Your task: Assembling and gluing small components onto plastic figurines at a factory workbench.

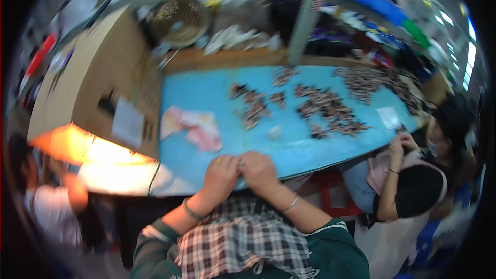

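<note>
My left hand [221,174] and my right hand [257,171] meet at the near edge of the blue tabletop [248,147]. Their fingers are curled and pinched together; whatever lies between them is too small and blurred to make out. Just beyond my left hand is a crumpled pink and white cloth [204,133]. A small whitish lump [274,133] sits past my right hand. Farther off, small brown and pinkish pieces form a loose pile [251,104] and a larger pile [330,111]; their kind is not clear.
A large cardboard box [98,72] stands at the left, brightly lit below. Behind the table are a round basket [181,23] and white gloves or cloths [235,39]. A grey post [308,21] rises at the back. Co-workers sit at the right [408,176] and left [57,206].
</note>
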Demonstrator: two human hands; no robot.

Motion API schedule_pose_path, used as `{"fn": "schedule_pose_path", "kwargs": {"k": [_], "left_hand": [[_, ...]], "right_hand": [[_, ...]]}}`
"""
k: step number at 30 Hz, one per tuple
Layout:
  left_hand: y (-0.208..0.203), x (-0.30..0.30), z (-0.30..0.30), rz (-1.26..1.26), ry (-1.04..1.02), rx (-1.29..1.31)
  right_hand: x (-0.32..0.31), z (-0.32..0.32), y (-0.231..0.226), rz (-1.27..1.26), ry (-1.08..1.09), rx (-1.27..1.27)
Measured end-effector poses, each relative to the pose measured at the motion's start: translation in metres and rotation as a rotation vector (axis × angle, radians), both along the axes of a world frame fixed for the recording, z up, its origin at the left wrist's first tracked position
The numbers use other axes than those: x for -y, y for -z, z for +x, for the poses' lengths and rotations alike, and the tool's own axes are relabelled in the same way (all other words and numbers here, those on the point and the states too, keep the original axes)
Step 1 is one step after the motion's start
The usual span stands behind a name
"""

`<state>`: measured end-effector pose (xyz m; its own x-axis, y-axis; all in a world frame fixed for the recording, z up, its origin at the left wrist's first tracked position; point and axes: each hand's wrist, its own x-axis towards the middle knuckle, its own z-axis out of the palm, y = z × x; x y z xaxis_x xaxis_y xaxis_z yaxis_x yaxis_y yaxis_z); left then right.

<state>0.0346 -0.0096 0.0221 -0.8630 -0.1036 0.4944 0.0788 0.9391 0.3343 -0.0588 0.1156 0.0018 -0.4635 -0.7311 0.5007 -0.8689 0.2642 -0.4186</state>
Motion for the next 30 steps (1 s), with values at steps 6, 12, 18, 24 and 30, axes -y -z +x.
{"fn": "schedule_pose_path", "kwargs": {"k": [6,12,18,24,30], "left_hand": [[0.009,0.0,0.004,-0.051,0.094,-0.024],[0.021,-0.002,0.0,-0.034,0.038,-0.061],[0.019,-0.003,0.002,0.05,0.017,-0.061],[0.024,-0.001,0.002,0.057,0.036,-0.078],[0.026,0.0,0.0,0.046,0.036,-0.111]], "right_hand": [[0.0,0.015,0.005,-0.12,0.087,-0.03],[0.0,0.016,0.014,-0.169,0.161,-0.047],[0.002,0.018,0.014,-0.176,0.126,0.01],[0.003,0.019,0.015,-0.176,0.131,0.015],[0.002,0.018,0.015,-0.153,0.132,0.002]]}}
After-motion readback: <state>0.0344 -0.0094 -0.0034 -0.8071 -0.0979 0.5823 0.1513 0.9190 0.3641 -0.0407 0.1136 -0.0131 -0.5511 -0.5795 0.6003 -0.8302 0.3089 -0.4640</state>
